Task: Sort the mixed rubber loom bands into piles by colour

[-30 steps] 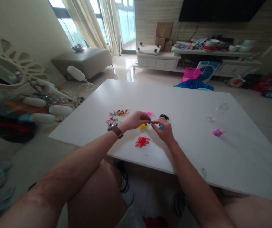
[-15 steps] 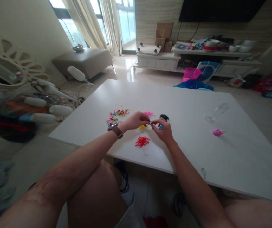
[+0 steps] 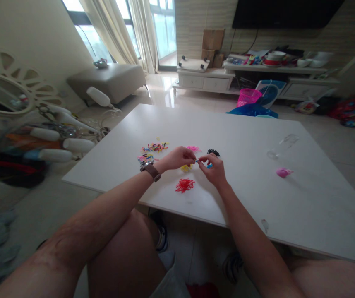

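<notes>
My left hand (image 3: 182, 158), with a brown-strapped watch on its wrist, is closed in a pinch above the table. Facing it, my right hand (image 3: 214, 165) pinches too, thumb and forefinger together. Between the fingertips shows a tiny bluish piece (image 3: 196, 161), too small to make out exactly; both hands meet at it. Below them lie a yellow pile (image 3: 186, 168) of small pieces, partly covered, and a red pile (image 3: 185, 185) nearer me. Some blue pieces (image 3: 209, 166) are mostly hidden by my right hand. Behind are a pink pile (image 3: 193, 149) and a black pile (image 3: 213, 152).
Mixed-colour pieces (image 3: 154, 147) lie left on the white table (image 3: 245, 198). On the right are a pink object (image 3: 284, 172), a clear plastic item (image 3: 273, 155) and a small clear bag-like thing (image 3: 265, 226) by the front edge. White lamp arms (image 3: 78, 145) stand beyond the left edge.
The hands stay pinched together in nearly the same place, and the tiny piece between them shows more blue. The view has shifted very slightly.
</notes>
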A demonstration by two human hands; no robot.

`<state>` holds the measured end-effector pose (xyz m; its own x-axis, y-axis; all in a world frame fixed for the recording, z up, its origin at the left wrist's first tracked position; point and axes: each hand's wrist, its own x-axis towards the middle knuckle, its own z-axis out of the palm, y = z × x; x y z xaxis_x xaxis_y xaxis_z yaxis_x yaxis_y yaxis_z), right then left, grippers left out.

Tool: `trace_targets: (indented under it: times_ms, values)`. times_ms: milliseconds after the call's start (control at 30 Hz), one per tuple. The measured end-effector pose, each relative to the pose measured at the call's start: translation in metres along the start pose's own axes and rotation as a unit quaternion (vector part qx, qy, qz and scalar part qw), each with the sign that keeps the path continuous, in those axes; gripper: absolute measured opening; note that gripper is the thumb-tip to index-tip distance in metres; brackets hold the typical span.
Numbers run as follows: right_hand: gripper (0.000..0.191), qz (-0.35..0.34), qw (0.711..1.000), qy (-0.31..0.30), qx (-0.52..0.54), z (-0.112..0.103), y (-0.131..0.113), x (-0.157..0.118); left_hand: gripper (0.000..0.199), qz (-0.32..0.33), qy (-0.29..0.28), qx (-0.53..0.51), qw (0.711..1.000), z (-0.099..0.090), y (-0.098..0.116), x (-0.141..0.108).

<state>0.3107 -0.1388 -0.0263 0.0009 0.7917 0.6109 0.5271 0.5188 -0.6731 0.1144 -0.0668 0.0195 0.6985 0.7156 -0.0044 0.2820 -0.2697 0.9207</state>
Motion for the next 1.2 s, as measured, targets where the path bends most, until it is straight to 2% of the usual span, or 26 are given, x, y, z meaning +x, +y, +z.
trace_targets:
  times_ms: [467,600,800,967,1200]
  values:
    - [0.006,-0.004,1.0,0.007,0.0,-0.001,0.002,0.001,0.014,0.011,0.012,0.051,0.999,-0.004,0.005,-0.004]
    - [0.007,0.003,0.999,0.037,-0.016,-0.003,0.005,0.002,0.012,-0.001,0.033,0.08,0.996,-0.01,0.005,-0.007]
    - [0.007,0.053,0.996,0.068,-0.039,-0.009,0.012,0.003,0.009,-0.032,0.06,0.075,0.995,-0.023,-0.002,-0.012]
    - [0.009,0.117,0.988,0.076,-0.061,-0.02,0.018,0.007,0.009,-0.042,0.051,0.067,0.996,-0.024,-0.009,-0.012]
    - [0.015,0.159,0.983,0.039,-0.082,-0.033,0.032,0.008,0.007,-0.032,0.04,0.081,0.995,-0.023,-0.006,-0.013]
